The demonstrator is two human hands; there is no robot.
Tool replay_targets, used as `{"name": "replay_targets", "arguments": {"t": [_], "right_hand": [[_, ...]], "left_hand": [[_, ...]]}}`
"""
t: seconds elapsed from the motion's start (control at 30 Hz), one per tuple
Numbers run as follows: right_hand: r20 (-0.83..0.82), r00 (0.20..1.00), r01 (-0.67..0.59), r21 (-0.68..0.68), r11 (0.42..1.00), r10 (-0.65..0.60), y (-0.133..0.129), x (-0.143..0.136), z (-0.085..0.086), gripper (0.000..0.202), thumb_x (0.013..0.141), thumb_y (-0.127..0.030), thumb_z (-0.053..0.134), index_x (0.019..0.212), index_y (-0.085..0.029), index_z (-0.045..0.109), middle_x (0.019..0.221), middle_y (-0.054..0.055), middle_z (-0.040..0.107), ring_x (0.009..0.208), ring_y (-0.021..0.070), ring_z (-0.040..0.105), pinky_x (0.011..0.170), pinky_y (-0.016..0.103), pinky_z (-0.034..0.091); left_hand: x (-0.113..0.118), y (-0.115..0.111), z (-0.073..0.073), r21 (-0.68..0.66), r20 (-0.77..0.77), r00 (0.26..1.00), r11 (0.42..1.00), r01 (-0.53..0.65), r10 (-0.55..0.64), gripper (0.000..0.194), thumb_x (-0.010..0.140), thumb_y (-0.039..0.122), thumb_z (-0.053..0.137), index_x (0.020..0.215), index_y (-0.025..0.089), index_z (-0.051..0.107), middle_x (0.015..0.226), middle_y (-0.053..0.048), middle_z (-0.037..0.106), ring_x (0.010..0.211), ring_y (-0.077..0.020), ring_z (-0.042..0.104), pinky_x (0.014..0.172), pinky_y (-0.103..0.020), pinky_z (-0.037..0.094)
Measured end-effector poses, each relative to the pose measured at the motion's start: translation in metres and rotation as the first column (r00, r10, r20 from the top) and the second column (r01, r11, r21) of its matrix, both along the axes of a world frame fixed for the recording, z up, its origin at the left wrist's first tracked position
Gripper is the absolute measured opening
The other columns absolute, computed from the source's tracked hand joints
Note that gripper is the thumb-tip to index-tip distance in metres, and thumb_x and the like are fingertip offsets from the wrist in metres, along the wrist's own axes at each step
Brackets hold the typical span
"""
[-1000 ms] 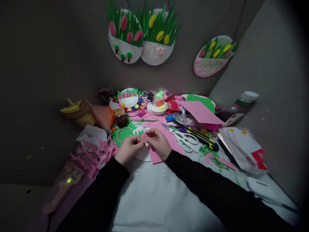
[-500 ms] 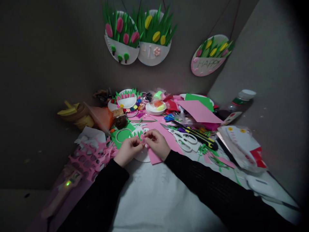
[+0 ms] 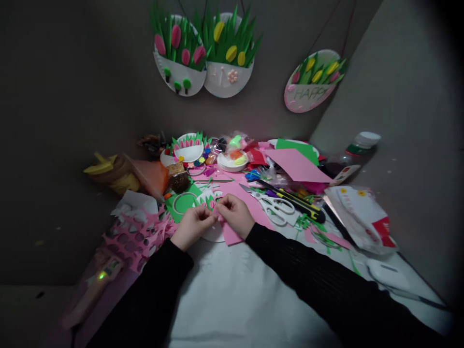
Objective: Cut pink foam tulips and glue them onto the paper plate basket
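Fingertips of my left hand (image 3: 195, 224) and my right hand (image 3: 235, 215) meet above a white paper plate (image 3: 212, 235). Between them they pinch a small pink paper piece (image 3: 216, 214), mostly covered by the fingers. Just behind the hands, green paper grass with small pink petals (image 3: 206, 199) shows on the plate. A pink paper sheet (image 3: 256, 208) lies beside and partly under my right hand. Left of the plate, green paper (image 3: 174, 210) bears a pale tape ring (image 3: 184, 203).
White-handled scissors (image 3: 277, 208) and a yellow-black cutter (image 3: 308, 209) lie to the right. Pink cut-out scraps (image 3: 134, 234) and a glue gun (image 3: 92, 287) with a lit green light are at the left. A capped bottle (image 3: 358, 150) stands back right. Plate baskets of paper tulips (image 3: 230, 67) hang on the wall.
The whole view has shifted slightly. Both hands stay together at nearly the same spot over the plate, with the fingers still pinching the pink piece.
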State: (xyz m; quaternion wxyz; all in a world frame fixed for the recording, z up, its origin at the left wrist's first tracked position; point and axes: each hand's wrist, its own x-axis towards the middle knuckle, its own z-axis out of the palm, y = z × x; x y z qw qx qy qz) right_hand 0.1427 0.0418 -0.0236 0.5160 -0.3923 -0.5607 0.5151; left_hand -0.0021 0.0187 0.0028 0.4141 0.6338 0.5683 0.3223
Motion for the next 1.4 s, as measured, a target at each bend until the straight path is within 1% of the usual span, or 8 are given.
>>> {"name": "replay_targets", "arguments": {"t": [0.33, 0.53, 0.6, 0.7, 0.8, 0.97, 1.1, 1.4], "right_hand": [[0.007, 1.0, 0.009, -0.014, 1.0, -0.009, 0.0007, 0.0009, -0.0003, 0.012, 0.075, -0.028, 0.056, 0.068, -0.019, 0.052, 0.059, -0.003, 0.059, 0.054, 0.0121, 0.051, 0.055, 0.026, 0.042], [-0.024, 1.0, 0.011, -0.025, 1.0, -0.011, 0.0006, 0.0, -0.0008, 0.012, 0.075, -0.026, 0.057, 0.067, -0.019, 0.051, 0.057, -0.004, 0.056, 0.052, 0.0111, 0.049, 0.054, 0.025, 0.041], [-0.055, 0.998, 0.001, -0.059, 0.998, -0.004, 0.001, -0.0003, 0.0007, 0.012, 0.073, -0.026, 0.058, 0.067, -0.019, 0.051, 0.055, -0.005, 0.052, 0.049, 0.0102, 0.046, 0.05, 0.024, 0.038], [-0.142, 0.99, -0.034, -0.15, 0.988, 0.013, 0.0018, 0.0, 0.0041, 0.01, 0.072, -0.027, 0.056, 0.077, -0.02, 0.051, 0.056, -0.007, 0.049, 0.046, 0.0094, 0.044, 0.046, 0.022, 0.034], [-0.163, 0.986, -0.055, -0.178, 0.982, 0.026, 0.0019, 0.0006, 0.0073, 0.016, 0.069, -0.025, 0.056, 0.084, -0.02, 0.052, 0.06, -0.007, 0.05, 0.048, 0.0094, 0.044, 0.045, 0.022, 0.033], [-0.097, 0.992, -0.099, -0.174, 0.98, 0.083, 0.0013, 0.0007, 0.0067, 0.009, 0.07, -0.026, 0.058, 0.075, -0.019, 0.055, 0.054, -0.008, 0.046, 0.047, 0.0095, 0.04, 0.047, 0.023, 0.031], [-0.066, 0.995, -0.084, -0.105, 0.991, 0.077, 0.0019, 0.0017, 0.004, 0.014, 0.07, -0.025, 0.06, 0.061, -0.018, 0.052, 0.053, -0.006, 0.047, 0.052, 0.0098, 0.041, 0.053, 0.024, 0.033], [-0.03, 0.996, -0.085, -0.08, 0.993, 0.083, 0.0029, 0.003, 0.0036, 0.013, 0.067, -0.023, 0.06, 0.058, -0.018, 0.051, 0.056, -0.005, 0.049, 0.056, 0.011, 0.044, 0.057, 0.025, 0.036]], "left_hand": [[-0.0008, 0.0008, -0.001, -0.072, 0.062, 0.998, 0.997, 0.003, 0.001, 0.036, 0.067, 0.047, 0.064, 0.064, 0.012, 0.059, 0.056, 0.002, 0.05, 0.051, -0.0083, 0.038, 0.048, -0.02, 0.026], [0.0022, -0.0014, 0.0015, -0.099, 0.119, 0.992, 0.995, -0.024, 0.036, 0.033, 0.066, 0.044, 0.067, 0.061, 0.012, 0.059, 0.053, 0.003, 0.049, 0.049, -0.0074, 0.037, 0.047, -0.02, 0.025], [0.0031, -0.0022, 0.0018, -0.127, 0.175, 0.982, 0.991, -0.05, 0.072, 0.031, 0.065, 0.042, 0.068, 0.06, 0.013, 0.056, 0.051, 0.004, 0.047, 0.047, -0.0067, 0.036, 0.046, -0.02, 0.024], [0.0029, -0.0023, 0.0, -0.171, 0.267, 0.956, 0.982, -0.077, 0.122, 0.028, 0.064, 0.037, 0.069, 0.059, 0.013, 0.054, 0.051, 0.005, 0.047, 0.046, -0.0058, 0.036, 0.046, -0.019, 0.024], [0.0015, -0.0017, -0.0023, -0.175, 0.319, 0.94, 0.982, -0.071, 0.125, 0.023, 0.064, 0.032, 0.069, 0.06, 0.013, 0.055, 0.052, 0.005, 0.048, 0.046, -0.0057, 0.038, 0.047, -0.019, 0.025], [0.0006, -0.0012, -0.003, -0.156, 0.331, 0.937, 0.986, -0.061, 0.111, 0.021, 0.065, 0.03, 0.068, 0.062, 0.013, 0.057, 0.053, 0.005, 0.048, 0.048, -0.0056, 0.038, 0.047, -0.018, 0.025], [0.0015, -0.0014, -0.0019, -0.147, 0.312, 0.946, 0.988, -0.043, 0.088, 0.025, 0.064, 0.034, 0.069, 0.062, 0.012, 0.056, 0.054, 0.005, 0.048, 0.048, -0.0054, 0.037, 0.047, -0.018, 0.025], [0.0055, -0.003, -0.0009, -0.147, 0.302, 0.952, 0.989, -0.011, 0.055, 0.037, 0.067, 0.047, 0.068, 0.063, 0.013, 0.054, 0.055, 0.005, 0.046, 0.048, -0.0056, 0.034, 0.047, -0.019, 0.023]]}}
